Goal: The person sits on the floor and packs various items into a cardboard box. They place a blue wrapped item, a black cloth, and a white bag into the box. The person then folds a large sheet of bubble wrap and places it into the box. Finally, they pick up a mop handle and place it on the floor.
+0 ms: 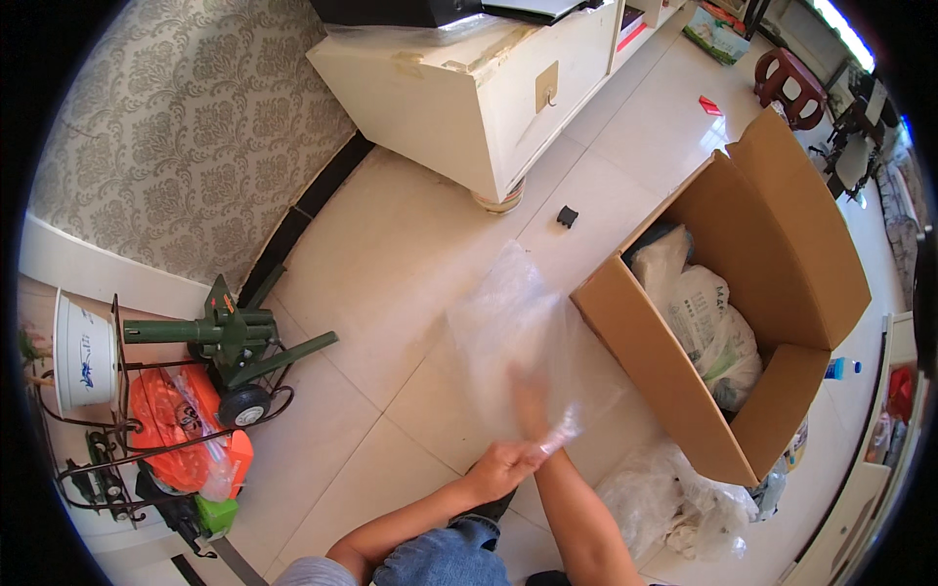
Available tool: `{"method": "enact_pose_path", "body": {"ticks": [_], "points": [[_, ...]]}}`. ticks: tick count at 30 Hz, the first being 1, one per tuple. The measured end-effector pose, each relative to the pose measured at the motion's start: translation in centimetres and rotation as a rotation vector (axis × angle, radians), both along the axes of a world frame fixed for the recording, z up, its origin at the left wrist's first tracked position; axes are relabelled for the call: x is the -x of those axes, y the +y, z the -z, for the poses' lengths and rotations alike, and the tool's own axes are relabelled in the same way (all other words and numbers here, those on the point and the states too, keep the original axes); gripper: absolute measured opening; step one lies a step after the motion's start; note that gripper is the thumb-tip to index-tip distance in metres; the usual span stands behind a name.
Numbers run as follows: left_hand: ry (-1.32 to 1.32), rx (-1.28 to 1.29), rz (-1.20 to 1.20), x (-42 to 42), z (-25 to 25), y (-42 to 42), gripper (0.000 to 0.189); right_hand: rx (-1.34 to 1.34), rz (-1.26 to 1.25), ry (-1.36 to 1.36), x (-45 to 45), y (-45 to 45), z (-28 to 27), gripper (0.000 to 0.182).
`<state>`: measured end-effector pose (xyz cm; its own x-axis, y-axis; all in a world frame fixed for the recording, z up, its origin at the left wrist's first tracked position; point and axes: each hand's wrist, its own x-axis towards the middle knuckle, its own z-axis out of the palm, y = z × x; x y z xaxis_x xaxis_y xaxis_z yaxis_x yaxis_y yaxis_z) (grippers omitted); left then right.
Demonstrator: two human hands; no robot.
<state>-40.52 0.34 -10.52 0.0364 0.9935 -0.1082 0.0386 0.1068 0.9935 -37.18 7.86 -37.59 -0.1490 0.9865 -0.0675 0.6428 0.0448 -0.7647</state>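
Observation:
A clear plastic bag (487, 329) hangs over the tiled floor before me, its far end pointing away from my body. My left hand (506, 466) pinches the gathered rim of the bag near my right wrist. Inside the bag, seen through the film, is my right hand (529, 384); it is blurred, so its fingers cannot be made out. Just to the right stands an open cardboard box (659, 373) holding several stuffed plastic bags (703, 308), one with printing on it.
Crumpled clear plastic (659, 491) lies on the floor by the box's near corner. A small black object (567, 216) lies beyond the bag. At left, a metal plant stand (117, 366) carries a green toy cannon (234, 333). A white cabinet (418, 117) stands ahead; a red stool (791, 84) is far right.

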Motion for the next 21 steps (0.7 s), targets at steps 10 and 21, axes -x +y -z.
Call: {"method": "enact_pose_path", "body": {"ticks": [10, 21], "points": [[-0.269, 0.247, -0.523, 2.4, 2.4, 1.5, 0.025, 0.263, -0.657, 0.083, -10.3, 3.6, -23.9, 0.032], [-0.684, 0.395, -0.641, 1.7, -0.1, 9.9, 0.041, -0.26, -0.389, -0.47, -17.8, 24.1, -35.7, 0.047]]}}
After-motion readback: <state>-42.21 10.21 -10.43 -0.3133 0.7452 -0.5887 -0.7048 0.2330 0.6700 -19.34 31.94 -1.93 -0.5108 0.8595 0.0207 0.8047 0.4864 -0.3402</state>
